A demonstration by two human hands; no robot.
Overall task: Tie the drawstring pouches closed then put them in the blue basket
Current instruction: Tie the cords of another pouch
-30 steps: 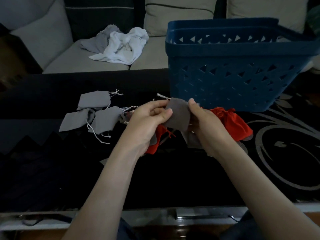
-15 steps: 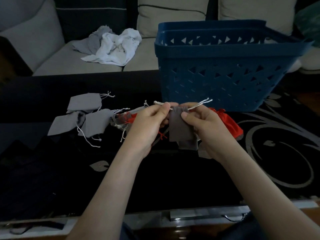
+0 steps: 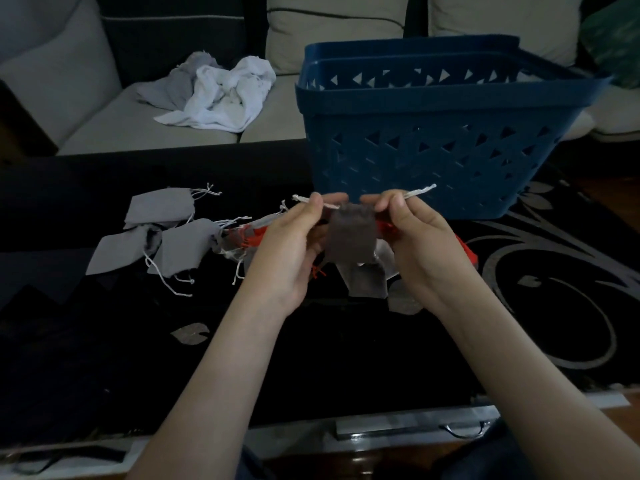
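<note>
A dark grey drawstring pouch (image 3: 350, 237) hangs between my hands above the table. My left hand (image 3: 294, 244) pinches the white cord on its left side. On the pouch's right side, the other cord end is pinched by my right hand (image 3: 412, 237). The pouch's mouth is gathered. Three light grey pouches (image 3: 183, 247) lie flat on the table to the left. Red pouches (image 3: 256, 235) lie under and behind my hands, partly hidden. The blue basket (image 3: 433, 140) stands just beyond my hands, at the back right.
The black table (image 3: 311, 358) carries a silver floral pattern on its right. Another grey pouch (image 3: 367, 282) lies beneath the held one. A sofa (image 3: 121, 123) with crumpled white and grey cloth (image 3: 221, 95) runs behind the table.
My hands went from holding the pouch's body to pinching its two cords and have drawn them apart sideways, gathering the pouch's mouth.
</note>
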